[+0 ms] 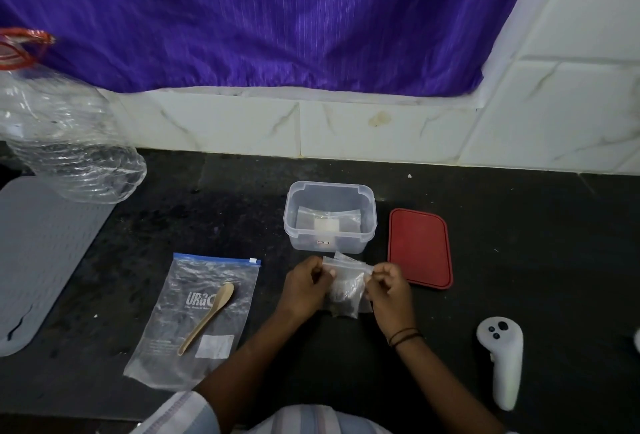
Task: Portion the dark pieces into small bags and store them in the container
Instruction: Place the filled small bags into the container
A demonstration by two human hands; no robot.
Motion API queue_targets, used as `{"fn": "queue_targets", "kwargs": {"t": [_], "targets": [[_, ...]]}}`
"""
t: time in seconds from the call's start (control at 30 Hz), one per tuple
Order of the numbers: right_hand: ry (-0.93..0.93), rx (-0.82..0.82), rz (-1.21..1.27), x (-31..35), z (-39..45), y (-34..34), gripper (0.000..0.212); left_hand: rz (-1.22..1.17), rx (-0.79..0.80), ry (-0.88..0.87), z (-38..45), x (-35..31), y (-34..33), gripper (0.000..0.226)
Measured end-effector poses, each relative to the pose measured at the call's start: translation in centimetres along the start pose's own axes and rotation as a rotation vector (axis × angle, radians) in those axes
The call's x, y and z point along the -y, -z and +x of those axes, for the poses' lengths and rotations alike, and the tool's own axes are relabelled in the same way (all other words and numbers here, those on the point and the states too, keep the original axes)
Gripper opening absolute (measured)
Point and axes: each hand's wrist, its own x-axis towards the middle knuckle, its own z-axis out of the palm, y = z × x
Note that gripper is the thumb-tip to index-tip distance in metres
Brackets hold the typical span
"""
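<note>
Dark pieces [346, 309] sit at the bottom of a small clear bag [346, 286] hanging upright between both hands, its mouth running left to right. Left hand [304, 286] pinches one top corner, right hand [388, 286] the other. Just beyond, slightly left, stands the open, clear, rigid container [329, 218] on the dark tabletop [225, 198]; its red lid [419, 248] lies right.

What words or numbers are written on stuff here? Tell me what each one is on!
"URuC", large white letters, partly hidden by the wooden spoon: on the big zip bag.
Small white print under those letters and lower on the same bag: too blurred to read.
Small dark label on the front of the clear container: too small to read.
The red lid and the small bag show no writing.
</note>
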Motion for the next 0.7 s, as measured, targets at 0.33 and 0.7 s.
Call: {"fn": "queue_targets", "kwargs": {"t": [0.33, 0.7], "targets": [[0.582, -0.127, -0.232, 7.7, 1.3, 2.3, 0.026, -0.304, -0.148, -0.251, -0.7, -5.9, 4.9, 0.006], [0.582, -0.059, -0.519, 12.8, 12.0, -1.5, 0.031, 0.131, -0.216, -0.269, 10.0, -7.4, 7.1, 0.009]]}}
